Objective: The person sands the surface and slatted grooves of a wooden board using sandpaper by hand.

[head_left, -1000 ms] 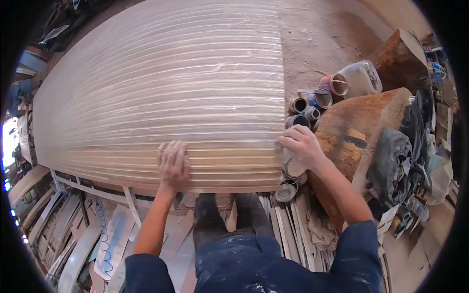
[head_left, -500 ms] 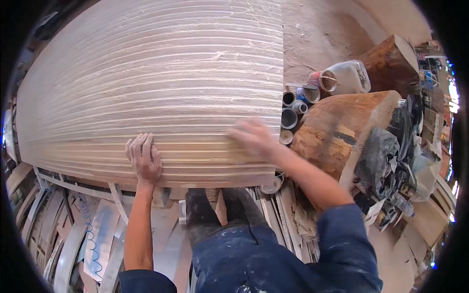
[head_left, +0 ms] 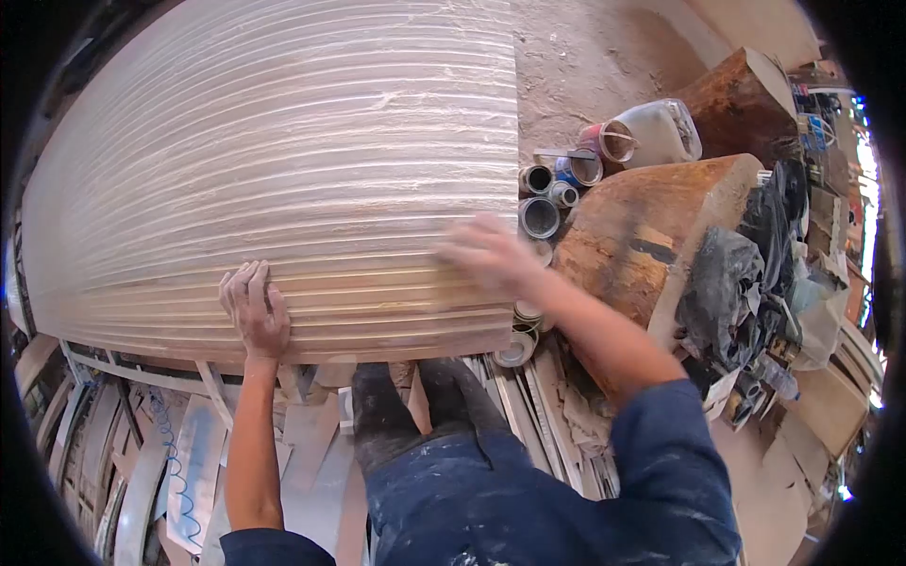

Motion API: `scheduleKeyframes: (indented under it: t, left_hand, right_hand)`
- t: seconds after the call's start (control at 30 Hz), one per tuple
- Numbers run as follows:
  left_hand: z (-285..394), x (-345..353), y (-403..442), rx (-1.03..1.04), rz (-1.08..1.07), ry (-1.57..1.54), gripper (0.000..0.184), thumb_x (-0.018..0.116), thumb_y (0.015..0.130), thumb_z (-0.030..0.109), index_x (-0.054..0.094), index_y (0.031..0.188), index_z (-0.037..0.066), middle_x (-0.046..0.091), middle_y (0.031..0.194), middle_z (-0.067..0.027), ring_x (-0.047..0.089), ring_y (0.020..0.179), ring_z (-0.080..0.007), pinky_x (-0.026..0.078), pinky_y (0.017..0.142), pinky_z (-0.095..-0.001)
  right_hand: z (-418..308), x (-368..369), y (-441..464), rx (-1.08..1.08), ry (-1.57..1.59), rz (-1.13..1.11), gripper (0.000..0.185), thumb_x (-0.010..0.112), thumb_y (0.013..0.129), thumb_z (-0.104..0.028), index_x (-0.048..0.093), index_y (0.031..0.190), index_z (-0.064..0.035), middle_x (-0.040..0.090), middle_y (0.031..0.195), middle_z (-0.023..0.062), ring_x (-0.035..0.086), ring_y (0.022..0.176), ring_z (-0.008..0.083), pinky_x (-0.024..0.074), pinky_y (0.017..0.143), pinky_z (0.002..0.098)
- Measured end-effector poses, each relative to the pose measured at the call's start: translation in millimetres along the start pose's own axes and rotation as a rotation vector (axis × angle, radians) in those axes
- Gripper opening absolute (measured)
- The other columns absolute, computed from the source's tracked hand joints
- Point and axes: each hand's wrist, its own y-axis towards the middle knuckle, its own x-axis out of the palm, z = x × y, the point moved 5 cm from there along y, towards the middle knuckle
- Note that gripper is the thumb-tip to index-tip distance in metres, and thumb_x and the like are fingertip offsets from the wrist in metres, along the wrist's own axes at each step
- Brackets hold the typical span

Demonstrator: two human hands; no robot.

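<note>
ridged panel (head_left: 283, 170), flat beneath both hands | likely heavy, stiff, dust-slick, ridges apt to chip; best taken by its outer edges | left hand (head_left: 253, 311) resting on ridges near the front edge, fingers loosely bent, gripping nothing | right hand (head_left: 486, 257) blurred near right end, cannot tell grip or contents

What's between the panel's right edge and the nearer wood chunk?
Cans, at least two open-topped, sit between panel and wood chunk; the right forearm hides part of the gap. Head view.
</note>
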Motion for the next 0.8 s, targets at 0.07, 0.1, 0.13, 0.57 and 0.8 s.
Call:
scheduleKeyframes:
  t: [0.07, 0.1, 0.13, 0.57, 0.8]
  left_hand:
    - [1, 1, 1, -0.021, 0.006, 0.007, 0.036, 0.06, 0.088, 0.008, 0.066, 0.124, 0.003, 0.061, 0.123, -0.015, 0.055, 0.123, -0.0341, 0.036, 0.113, -0.0536]
    - [1, 1, 0, -0.028, 0.005, 0.011, 0.036, 0.06, 0.088, 0.009, 0.066, 0.124, 0.003, 0.061, 0.123, -0.0148, 0.055, 0.123, -0.0339, 0.036, 0.114, -0.0533]
    - [0, 2, -1, -0.02, 0.003, 0.017, 0.036, 0.06, 0.088, 0.009, 0.066, 0.124, 0.003, 0.061, 0.123, -0.0148, 0.055, 0.123, -0.0339, 0.036, 0.114, -0.0533]
    - [-1, 3, -3, -0.042, 0.007, 0.015, 0.036, 0.058, 0.091, 0.008, 0.064, 0.127, 0.003, 0.062, 0.126, -0.0162, 0.053, 0.126, -0.0354, 0.033, 0.116, -0.0525]
    - [-17, -9, -6, 0.024, -0.047, 0.07, 0.033, 0.058, 0.095, 0.013, 0.065, 0.126, 0.003, 0.06, 0.13, -0.0164, 0.053, 0.129, -0.0345, 0.034, 0.115, -0.0532]
  right_hand:
    - [19, -24, -29, 0.02, -0.016, -0.012, 0.026, 0.068, 0.08, -0.016, 0.071, 0.105, -0.0108, 0.069, 0.108, 0.0048, 0.065, 0.105, 0.0244, 0.0486, 0.096, 0.0416]
    - [20, -25, -33, 0.033, -0.021, -0.034, 0.027, 0.068, 0.08, -0.016, 0.071, 0.105, -0.0108, 0.069, 0.106, 0.0047, 0.065, 0.105, 0.0245, 0.049, 0.097, 0.0421]
    - [18, -25, -34, 0.054, -0.029, -0.051, 0.027, 0.068, 0.08, -0.017, 0.071, 0.106, -0.0109, 0.069, 0.104, 0.0046, 0.065, 0.104, 0.0245, 0.0493, 0.098, 0.0425]
    - [54, -114, -158, 0.276, -0.247, -0.089, 0.03, 0.071, 0.077, -0.011, 0.075, 0.107, -0.0117, 0.07, 0.101, 0.0041, 0.066, 0.1, 0.0261, 0.0512, 0.092, 0.04]
    - [3, -48, -46, 0.131, -0.009, -0.006, 0.031, 0.069, 0.076, -0.004, 0.072, 0.107, -0.0075, 0.067, 0.101, 0.0059, 0.065, 0.101, 0.0272, 0.052, 0.091, 0.0404]
